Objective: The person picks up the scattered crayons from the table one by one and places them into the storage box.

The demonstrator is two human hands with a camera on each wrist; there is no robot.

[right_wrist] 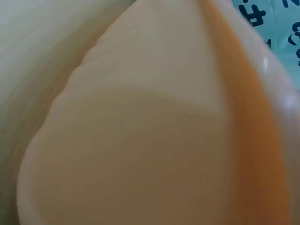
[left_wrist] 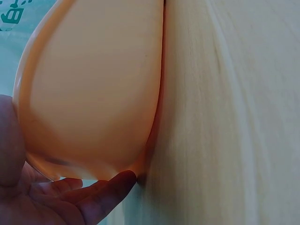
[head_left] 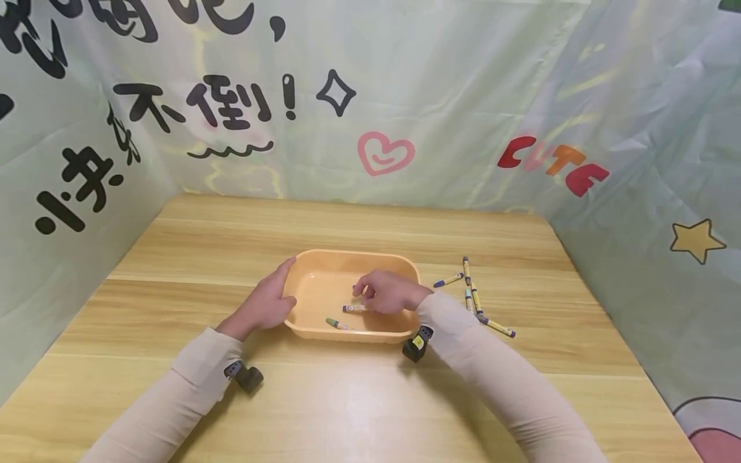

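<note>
Head: shallow tray (head_left: 353,337), smooth peach-orange plastic, rounded corners, on a wood-grained surface (head_left: 324,399). Inside it, a green-tipped crayon (head_left: 338,324) and a dark-ended crayon (head_left: 354,308), slim cylinders, the latter partly under the right hand (head_left: 389,292). That hand's fingers are bent; cannot tell whether they pinch anything. Loose crayons (head_left: 476,298), mostly yellow-sleeved, right of the tray. Left hand (head_left: 265,302) clamped on the tray's left end.

Left wrist: thumb at rim, fingers against curved, translucent-looking wall.

Right wrist: wall matte, lower edge wavy, deeper orange band along the rim.
</note>
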